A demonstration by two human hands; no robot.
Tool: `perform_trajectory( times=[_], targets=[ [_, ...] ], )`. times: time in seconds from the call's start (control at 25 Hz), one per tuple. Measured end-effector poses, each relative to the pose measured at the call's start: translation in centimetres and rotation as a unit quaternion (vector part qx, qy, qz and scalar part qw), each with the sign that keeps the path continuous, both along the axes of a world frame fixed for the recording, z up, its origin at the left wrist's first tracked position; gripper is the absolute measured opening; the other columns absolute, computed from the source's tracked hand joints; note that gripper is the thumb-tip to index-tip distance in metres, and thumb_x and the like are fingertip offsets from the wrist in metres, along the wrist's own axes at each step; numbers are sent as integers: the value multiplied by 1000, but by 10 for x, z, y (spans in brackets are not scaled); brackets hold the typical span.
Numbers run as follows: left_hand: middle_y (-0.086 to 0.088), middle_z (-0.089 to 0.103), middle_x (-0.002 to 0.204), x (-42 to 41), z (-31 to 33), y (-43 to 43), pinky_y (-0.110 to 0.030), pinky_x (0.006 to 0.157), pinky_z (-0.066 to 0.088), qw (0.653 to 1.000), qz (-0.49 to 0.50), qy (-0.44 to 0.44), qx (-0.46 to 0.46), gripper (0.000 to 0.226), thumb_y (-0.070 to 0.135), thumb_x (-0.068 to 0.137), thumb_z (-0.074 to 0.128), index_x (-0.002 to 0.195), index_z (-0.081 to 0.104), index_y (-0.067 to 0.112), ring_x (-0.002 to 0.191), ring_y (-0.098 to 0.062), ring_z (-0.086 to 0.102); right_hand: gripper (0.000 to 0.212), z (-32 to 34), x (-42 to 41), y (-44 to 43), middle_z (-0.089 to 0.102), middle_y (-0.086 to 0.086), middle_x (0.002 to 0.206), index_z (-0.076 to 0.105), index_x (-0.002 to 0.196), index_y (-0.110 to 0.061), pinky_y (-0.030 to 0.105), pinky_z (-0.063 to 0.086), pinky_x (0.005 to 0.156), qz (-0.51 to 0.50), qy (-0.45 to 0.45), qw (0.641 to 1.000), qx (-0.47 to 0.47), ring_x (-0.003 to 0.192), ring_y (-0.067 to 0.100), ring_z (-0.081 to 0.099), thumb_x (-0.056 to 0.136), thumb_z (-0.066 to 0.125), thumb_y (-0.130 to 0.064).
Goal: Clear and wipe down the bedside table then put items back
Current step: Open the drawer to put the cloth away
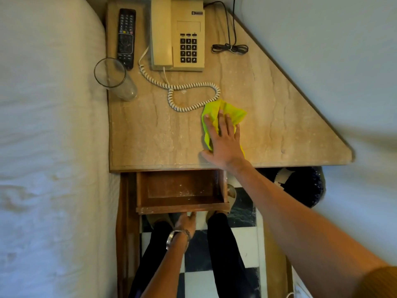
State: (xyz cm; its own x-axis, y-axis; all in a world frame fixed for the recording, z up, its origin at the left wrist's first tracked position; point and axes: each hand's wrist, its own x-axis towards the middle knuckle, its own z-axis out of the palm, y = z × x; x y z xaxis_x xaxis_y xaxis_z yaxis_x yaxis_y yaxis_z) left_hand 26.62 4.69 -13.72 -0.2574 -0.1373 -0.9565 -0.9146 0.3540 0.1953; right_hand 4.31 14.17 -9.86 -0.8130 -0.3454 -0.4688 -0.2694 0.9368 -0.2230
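Wiping underway: right hand [223, 140], fingers spread, presses yellow cloth [235, 112] flat. Far telephone [178, 33], remote [126, 37], glass [113, 80] sit uncleared; grip of left hand [184, 222] at drawer [180, 190] is hidden.

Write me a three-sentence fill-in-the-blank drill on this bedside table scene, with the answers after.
1. The yellow cloth lies ____ the right hand.
2. The drawer beneath the bedside table top is ____.
3. The handset rests ____ the telephone.
Missing words: under; open; on.
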Motion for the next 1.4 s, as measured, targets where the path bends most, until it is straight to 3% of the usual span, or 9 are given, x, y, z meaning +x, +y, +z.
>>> perform_trajectory(
  times=[0.08,0.24,0.44,0.64,0.76,0.88,1.04,1.24,1.4],
  targets=[
    [-17,65,127,1,10,-13,-39,89,55,997,-74,5,31,57,47,104,38,155,24,24,106,-32,67,96,0,17,2,1,20,166,13,158,-25,65,8,120,-49,103,993,19,154,41,3,79,54,-61],
    [7,74,78,-14,32,-57,-14,44,44,972,-219,78,-18,36,54,100,43,114,62,27,50,6,59,49,4,56,0,46,14,139,47,129,-19,48,39,92,-124,184,974,41,123,35,47,87,55,-45],
    [0,39,142,-83,71,-110,-27,60,58,870,-266,391,-138,91,37,80,78,150,19,38,90,-9,54,30,22,81,-12,60,-3,102,52,110,-23,27,46,76,-107,-15,961,-255,91,12,54,85,60,-37],
    [1,50,127,-56,64,-108,-33,68,56,834,-435,312,-133,42,28,91,62,131,51,22,88,-24,66,33,20,122,-8,57,-4,87,38,103,-28,41,50,65,-60,-181,952,-241,76,16,54,81,63,-30],
    [-4,45,135,-41,33,-99,-33,82,56,828,-467,274,-143,38,24,99,49,136,49,16,108,-25,60,33,-8,137,-8,62,6,117,49,118,-19,41,49,92,21,-120,980,-156,110,28,59,88,64,-22],
    [-8,39,145,-34,11,-107,-41,105,43,793,-566,188,-122,53,48,102,39,143,42,13,132,-29,39,53,-28,145,-2,41,12,153,52,137,-14,47,25,119,166,-146,975,17,145,31,32,96,52,-47],
    [-8,40,146,-22,5,-115,-43,105,42,737,-626,231,-106,84,61,83,63,146,33,14,131,-29,39,91,-31,139,10,40,16,149,46,139,-12,54,33,112,357,-101,922,107,135,36,37,68,76,-61],
    [-25,1,165,-43,-8,-119,-57,121,20,575,-702,366,-206,109,53,80,64,157,10,-2,152,-44,8,128,-49,143,19,10,19,166,15,157,-4,58,11,125,384,30,919,85,152,37,14,60,86,-47],
    [-19,21,163,-59,-13,-119,-48,118,33,564,-653,437,-257,102,48,83,72,155,18,-1,149,-34,25,146,-46,140,18,-3,16,168,6,157,1,58,-2,125,366,51,925,84,156,34,-2,48,91,-45]
  ],
)
